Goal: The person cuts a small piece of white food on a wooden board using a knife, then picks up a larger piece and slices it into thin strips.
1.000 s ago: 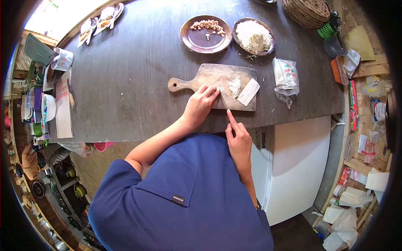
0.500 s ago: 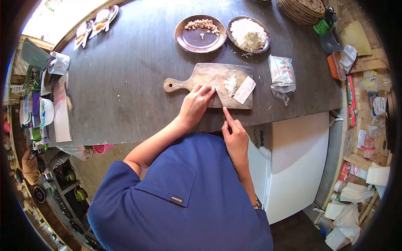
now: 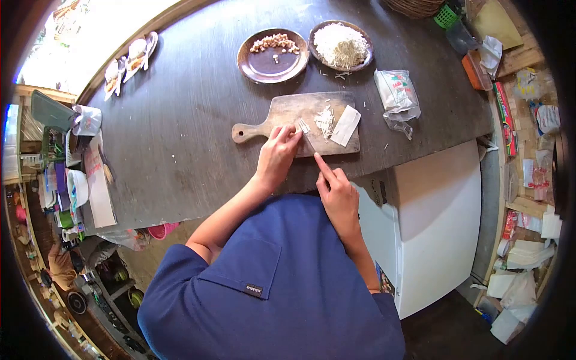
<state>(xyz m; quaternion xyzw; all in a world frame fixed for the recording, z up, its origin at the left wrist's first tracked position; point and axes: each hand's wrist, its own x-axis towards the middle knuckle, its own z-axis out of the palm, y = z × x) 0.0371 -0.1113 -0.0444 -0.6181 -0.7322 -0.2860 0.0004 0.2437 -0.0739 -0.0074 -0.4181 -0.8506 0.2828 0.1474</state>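
Observation:
A wooden cutting board [image 3: 285, 108] with a handle lies on the dark table in front of me. My left hand [image 3: 278, 157] is closed, fingertips bunched on a small white piece [image 3: 304, 126] at the board's middle. My right hand [image 3: 338, 198] grips a knife [image 3: 309, 143], its index finger stretched along the top. The thin blade points away from me, close beside the left fingertips. To the right of the blade sit a small heap of white shreds [image 3: 325, 122] and a flat white slab [image 3: 345, 125]. The knife's handle is hidden in my palm.
Beyond the board stand a brown plate [image 3: 255, 71] with chopped tan pieces and a bowl [image 3: 366, 62] heaped with white shreds. A plastic packet [image 3: 397, 96] lies to the right. Spoons and small dishes [image 3: 137, 54] are at the far left. A white cabinet [image 3: 441, 222] stands below the table's edge.
The view has turned slightly, so the table's things appear shifted and tilted. Both hands keep nearly the same place at the board, with the knife still by the left fingertips.

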